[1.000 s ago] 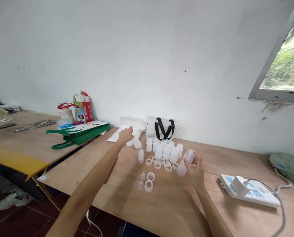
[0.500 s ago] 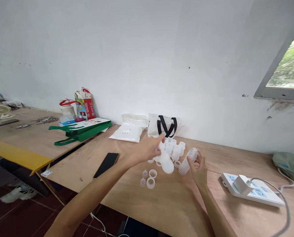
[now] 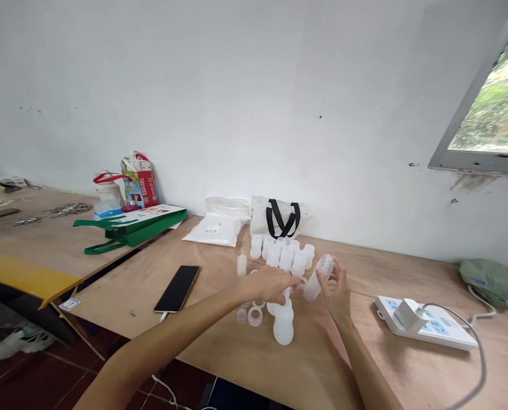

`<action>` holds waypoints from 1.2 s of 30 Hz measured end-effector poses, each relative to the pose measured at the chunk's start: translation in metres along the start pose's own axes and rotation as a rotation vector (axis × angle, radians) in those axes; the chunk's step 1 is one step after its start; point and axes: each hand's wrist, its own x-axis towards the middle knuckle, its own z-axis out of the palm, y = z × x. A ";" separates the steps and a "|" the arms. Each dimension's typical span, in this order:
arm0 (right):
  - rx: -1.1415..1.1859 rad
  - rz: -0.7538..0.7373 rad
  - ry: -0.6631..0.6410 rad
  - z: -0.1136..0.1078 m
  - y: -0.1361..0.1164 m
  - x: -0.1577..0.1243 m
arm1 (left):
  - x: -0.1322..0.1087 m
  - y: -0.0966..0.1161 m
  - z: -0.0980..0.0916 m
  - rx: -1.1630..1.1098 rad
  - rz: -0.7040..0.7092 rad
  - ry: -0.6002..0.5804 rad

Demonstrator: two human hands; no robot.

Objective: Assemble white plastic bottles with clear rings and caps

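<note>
My left hand (image 3: 275,285) is closed at the neck of a frosted white, waisted bottle (image 3: 283,326), which stands near the front of the group. Another white piece shows partly behind it, mostly hidden by the hand. My right hand (image 3: 337,290) grips a tilted stack of clear ribbed caps (image 3: 318,278), fingers round its upper right side. Beyond my hands, several matching white bottles (image 3: 285,258) stand close together. White rings (image 3: 254,316) and small clear pointed parts (image 3: 241,314) lie left of the front bottle. A second clear ribbed stack (image 3: 241,265) stands upright farther back.
A black phone (image 3: 177,288) with a cable lies to the left. White plastic packs (image 3: 213,229) and a white bag with black handles (image 3: 258,219) rest by the wall. On the right is a power strip (image 3: 444,335); a green bag (image 3: 130,228) lies far left.
My left hand has brought the white bottle down and toward me, from beside the bottle group to the table's front. My right hand still holds the clear stack. The view has shifted slightly right.
</note>
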 end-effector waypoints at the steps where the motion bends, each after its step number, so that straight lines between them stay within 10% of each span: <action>1: -0.001 -0.002 0.000 0.000 -0.001 0.000 | 0.002 -0.001 -0.001 -0.001 0.000 -0.014; 12: -0.020 -0.023 -0.019 0.000 0.004 -0.001 | 0.017 0.009 0.002 -0.034 0.053 -0.213; 36: -0.016 -0.016 -0.029 0.001 0.005 0.000 | 0.007 -0.015 0.007 -0.080 0.045 -0.020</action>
